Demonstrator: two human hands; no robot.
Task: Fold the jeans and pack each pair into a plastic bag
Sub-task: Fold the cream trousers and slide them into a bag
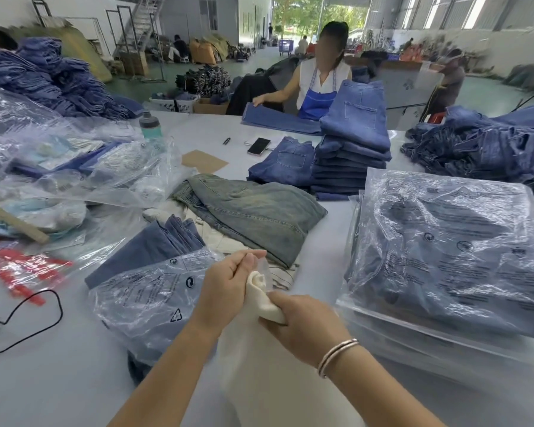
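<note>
While the right hand (302, 325) curls round a cream cloth (267, 306), the left hand (228, 285) pinches thin clear plastic (264, 268) at its top. Left of the cloth lies one bagged blue pair (145, 282); beyond it, one faded grey-green pair (253, 211); right, a glossy stack of bagged jeans (444, 257).

My pale table (59, 380) carries, around the faded grey-green jeans (253, 211) at its middle: bagged jeans (444, 251) stacked right of them, folded blue jeans (349, 155) beyond, a phone (258, 146) behind, loose plastic bags (74, 167) to their left.
</note>
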